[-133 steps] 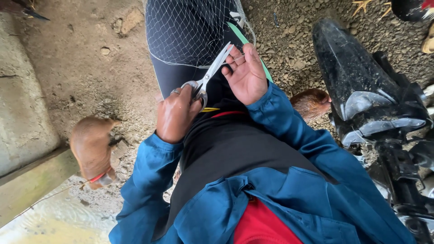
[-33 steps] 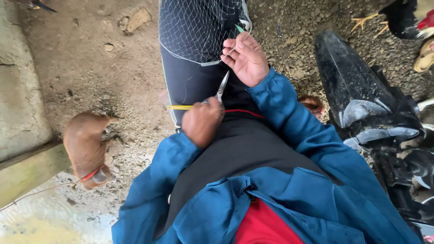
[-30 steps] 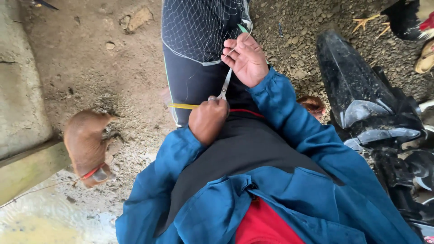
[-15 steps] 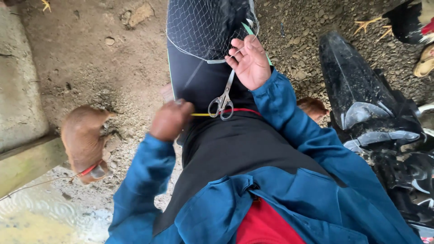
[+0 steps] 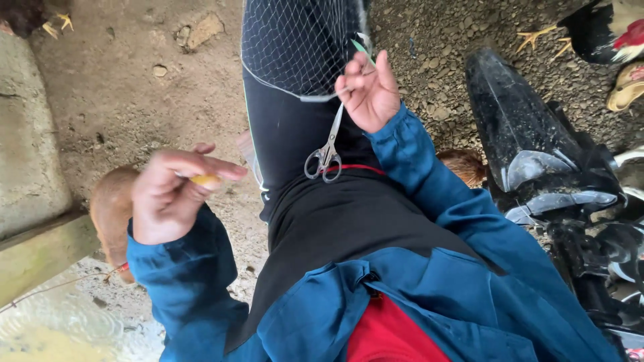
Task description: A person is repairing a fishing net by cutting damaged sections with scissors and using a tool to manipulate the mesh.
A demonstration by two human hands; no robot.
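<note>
My right hand [image 5: 369, 94] is raised over my dark-trousered leg. It pinches the edge of a dark mesh net [image 5: 295, 47] draped over that leg, along with a thin green piece. Small metal scissors [image 5: 325, 151] hang blades-up from its fingers, handles dangling against my black top. My left hand [image 5: 176, 196] is off to the left, away from the scissors. A small yellow piece [image 5: 204, 179] is pinched between its thumb and fingers. Both sleeves are blue.
A black motorcycle [image 5: 543, 161] stands close on the right. A chicken [image 5: 610, 27] walks on gravel at the top right, and chicken feet [image 5: 57, 23] show at the top left. A concrete ledge [image 5: 33, 167] runs along the left, with a brown rounded shape [image 5: 111, 208] by it.
My left hand has let go of the scissors and swung out to the left, holding the yellow piece. The scissors now hang from my right hand alone.
</note>
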